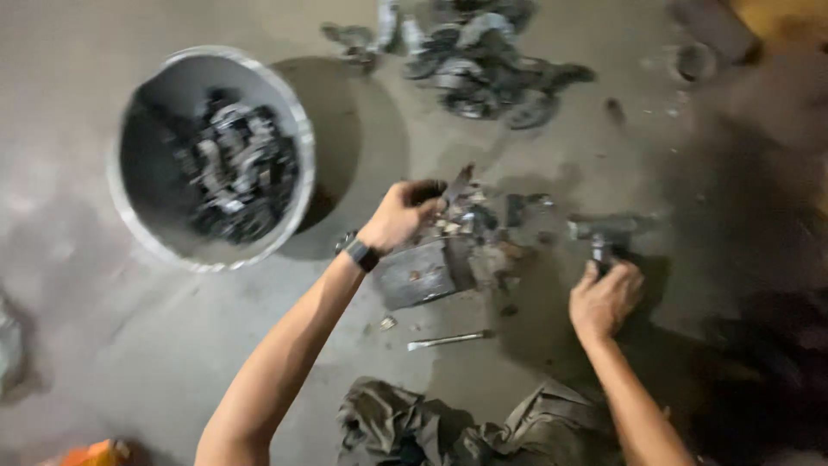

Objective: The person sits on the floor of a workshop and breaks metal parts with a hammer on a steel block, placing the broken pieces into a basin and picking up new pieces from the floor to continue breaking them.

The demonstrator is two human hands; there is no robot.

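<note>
1. On the concrete floor (129, 345), your left hand (398, 216) closes its fingers around a dark metal scrap (455, 183) above a flat metal block (423, 272).
2. Your right hand (605, 298) grips a hammer (604, 237), fingers curled shut.
3. Upper left, a grey bucket (155, 95) holds more scraps.

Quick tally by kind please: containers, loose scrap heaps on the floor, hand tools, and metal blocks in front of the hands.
Buckets: 1, white bucket
Scrap heaps: 1, scrap pile
Hand tools: 2, hammer under the right hand, thin rod
Metal blocks: 1, metal block by the left hand
Total: 5
</note>
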